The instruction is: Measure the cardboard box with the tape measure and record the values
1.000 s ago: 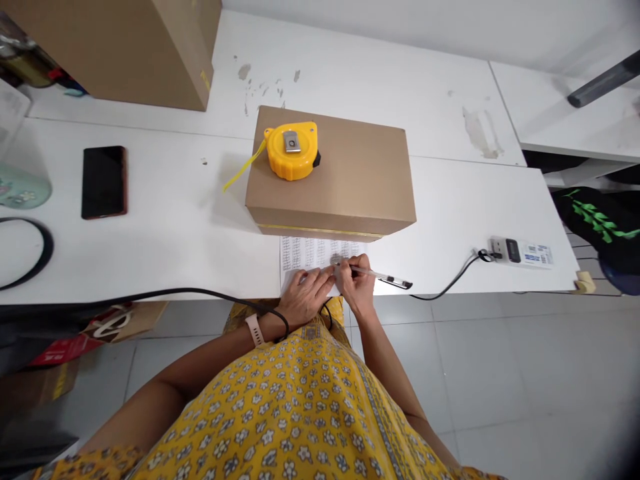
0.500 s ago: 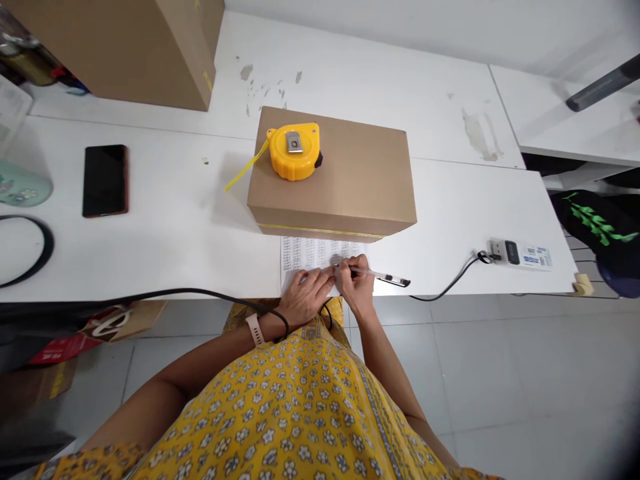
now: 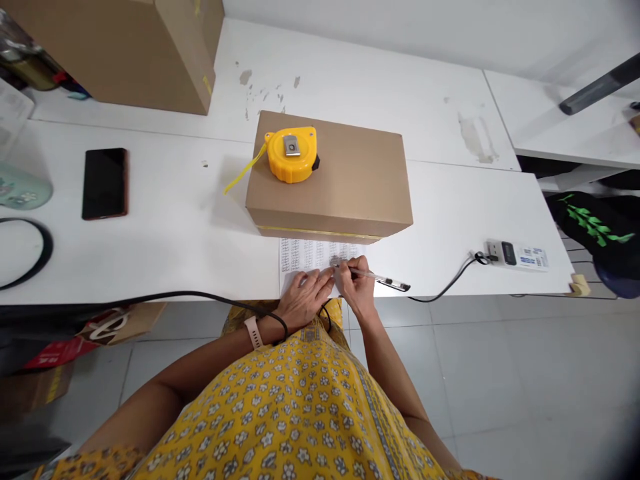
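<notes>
My right hand is closed around a clear-barrelled pen, its tip down on a sheet of paper filled with columns of small writing. Flat on the lower part of that sheet lies my left hand, fingers stretched out, with the fingertips close to the pen tip. A brown cardboard box stands just beyond my hands and hides the far part of the paper. On the box's top left sits a yellow tape measure with a yellow strap hanging off the edge.
A dark phone lies on the white table to the left, near a green cup. A larger cardboard box stands behind. To the right a power strip has a cable plugged in. A black cable crosses my left wrist.
The view has shifted very slightly. Both hands, the pen and the paper stay almost in the same place.
</notes>
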Tool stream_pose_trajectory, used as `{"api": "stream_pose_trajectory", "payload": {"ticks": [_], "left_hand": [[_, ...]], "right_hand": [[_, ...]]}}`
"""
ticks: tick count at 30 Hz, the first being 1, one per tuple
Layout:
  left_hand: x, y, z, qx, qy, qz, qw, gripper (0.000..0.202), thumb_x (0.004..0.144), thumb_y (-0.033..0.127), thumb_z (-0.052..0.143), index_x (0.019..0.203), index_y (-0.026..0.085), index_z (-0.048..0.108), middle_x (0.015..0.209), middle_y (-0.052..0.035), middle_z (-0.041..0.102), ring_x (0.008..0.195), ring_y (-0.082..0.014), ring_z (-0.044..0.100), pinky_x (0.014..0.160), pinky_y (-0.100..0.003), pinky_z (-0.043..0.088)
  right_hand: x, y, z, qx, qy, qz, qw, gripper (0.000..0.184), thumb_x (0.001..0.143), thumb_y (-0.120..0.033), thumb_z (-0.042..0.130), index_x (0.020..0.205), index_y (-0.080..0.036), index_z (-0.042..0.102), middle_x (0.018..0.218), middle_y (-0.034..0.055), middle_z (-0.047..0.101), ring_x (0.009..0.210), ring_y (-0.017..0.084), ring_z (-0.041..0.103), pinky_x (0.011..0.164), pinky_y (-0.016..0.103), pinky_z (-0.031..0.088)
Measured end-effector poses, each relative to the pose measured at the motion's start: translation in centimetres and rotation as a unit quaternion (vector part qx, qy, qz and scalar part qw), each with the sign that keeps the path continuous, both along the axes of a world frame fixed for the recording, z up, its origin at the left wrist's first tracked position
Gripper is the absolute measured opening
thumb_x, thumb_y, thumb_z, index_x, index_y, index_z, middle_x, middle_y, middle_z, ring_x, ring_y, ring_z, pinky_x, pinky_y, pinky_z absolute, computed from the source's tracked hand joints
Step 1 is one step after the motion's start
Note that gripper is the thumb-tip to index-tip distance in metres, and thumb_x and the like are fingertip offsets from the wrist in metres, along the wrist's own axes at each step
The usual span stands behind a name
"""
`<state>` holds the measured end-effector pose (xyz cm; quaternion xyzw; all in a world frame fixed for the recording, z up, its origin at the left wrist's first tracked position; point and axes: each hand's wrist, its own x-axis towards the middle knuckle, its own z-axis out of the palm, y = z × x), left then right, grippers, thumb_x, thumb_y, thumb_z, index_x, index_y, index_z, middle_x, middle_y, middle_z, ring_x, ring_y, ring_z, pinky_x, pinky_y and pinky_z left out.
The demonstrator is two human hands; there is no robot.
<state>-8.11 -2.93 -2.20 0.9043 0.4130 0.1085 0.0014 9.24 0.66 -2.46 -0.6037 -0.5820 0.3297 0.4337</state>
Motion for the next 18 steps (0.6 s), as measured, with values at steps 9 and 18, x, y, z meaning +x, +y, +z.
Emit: {"api": "stream_pose_trajectory", "payload": {"ticks": [9, 18], "left_hand": [[0.14, -0.09, -0.07, 0.057, 0.01, 0.013, 0.998, 0.038, 0.104, 0.025, 0.043, 0.136, 0.016, 0.062, 0.152, -0.0069, 0.053, 0.124, -0.0254, 0.057, 0.096, -0.041, 0.046], [0.08, -0.16, -0.23, 0.026, 0.023, 0.01, 0.999, 0.041, 0.104, 0.025, 0.043, 0.141, 0.017, 0.059, 0.155, -0.0078, 0.05, 0.127, -0.0262, 0.056, 0.099, -0.042, 0.046]], "right_hand": [[0.03, -0.07, -0.25, 0.005, -0.015, 0.002, 1.0, 0.023, 0.095, -0.037, 0.057, 0.079, -0.024, 0.045, 0.061, -0.0065, 0.046, 0.053, 0.011, 0.042, 0.053, 0.026, 0.034], [-0.01, -0.04, -0.42, 0.006, -0.015, 0.01, 1.0, 0.022, 0.094, -0.035, 0.058, 0.079, -0.024, 0.046, 0.061, -0.007, 0.046, 0.052, 0.01, 0.041, 0.052, 0.025, 0.032]]}}
